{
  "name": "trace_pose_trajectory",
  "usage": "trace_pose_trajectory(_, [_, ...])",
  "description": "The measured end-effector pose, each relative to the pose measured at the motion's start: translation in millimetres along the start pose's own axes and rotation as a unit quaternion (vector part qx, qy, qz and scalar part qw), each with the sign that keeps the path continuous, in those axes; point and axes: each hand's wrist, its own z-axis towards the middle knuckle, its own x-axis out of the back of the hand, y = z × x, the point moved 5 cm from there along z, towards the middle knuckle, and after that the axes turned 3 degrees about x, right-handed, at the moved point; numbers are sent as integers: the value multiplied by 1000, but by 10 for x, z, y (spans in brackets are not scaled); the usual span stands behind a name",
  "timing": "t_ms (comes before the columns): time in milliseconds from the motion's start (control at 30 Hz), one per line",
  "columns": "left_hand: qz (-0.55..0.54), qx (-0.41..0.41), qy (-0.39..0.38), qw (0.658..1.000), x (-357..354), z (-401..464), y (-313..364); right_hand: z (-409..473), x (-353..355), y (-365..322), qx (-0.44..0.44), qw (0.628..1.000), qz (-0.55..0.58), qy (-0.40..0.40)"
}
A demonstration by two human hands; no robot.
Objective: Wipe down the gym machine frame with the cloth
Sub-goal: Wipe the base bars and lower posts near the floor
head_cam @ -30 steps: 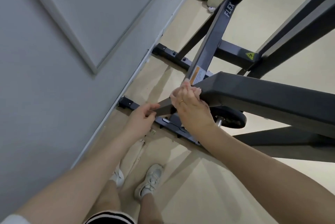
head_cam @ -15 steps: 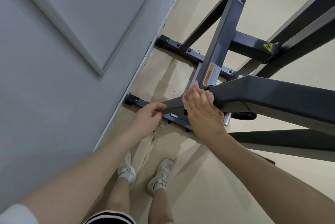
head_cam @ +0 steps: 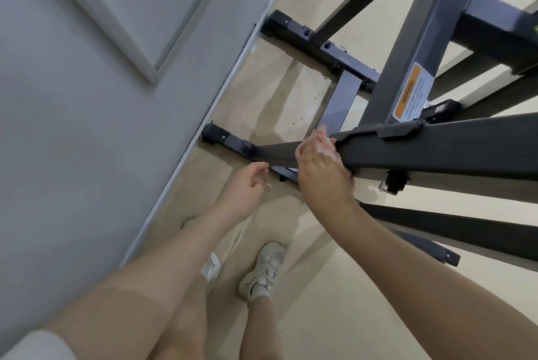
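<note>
A dark grey gym machine frame (head_cam: 436, 150) fills the right side, with a thick beam running toward me. My right hand (head_cam: 320, 173) grips a pale pink cloth (head_cam: 327, 142) wrapped over the near end of that beam. Only the cloth's edges show under my fingers. My left hand (head_cam: 247, 185) hovers just left of the beam's tip with loosely curled fingers, holding nothing and not touching the frame.
A grey wall (head_cam: 87, 126) with a white baseboard runs close on the left. The frame's floor feet (head_cam: 230, 141) sit by the wall on the beige floor. An orange warning label (head_cam: 410, 94) is on the upright. My white shoes (head_cam: 262, 269) stand below.
My left hand has let go of the beam's tip and dropped slightly away. My right hand stays on the beam end with the cloth. The view has tilted downward.
</note>
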Motion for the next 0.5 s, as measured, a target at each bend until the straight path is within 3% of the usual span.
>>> trace_pose_trajectory(67, [13,-7,6,1000,46,11,-59,-165,122,-17,17,990,-107,95])
trace_pose_trajectory(133, [32,-17,1,999,38,90,-101,-326,120,-30,57,943,-265,191])
trace_pose_trajectory(233, [31,-32,-11,999,-90,337,-92,-219,-35,-24,37,920,-327,214])
trace_pose_trajectory(333, [50,-81,8,995,-258,717,-135,225,-312,-60,14,940,-309,145])
trace_pose_trajectory(433, [97,-149,24,984,-432,1114,-345,554,-643,-111,36,878,-430,207])
trace_pose_trajectory(500, [145,-190,48,970,-520,1330,-511,766,-830,-88,62,865,-417,273])
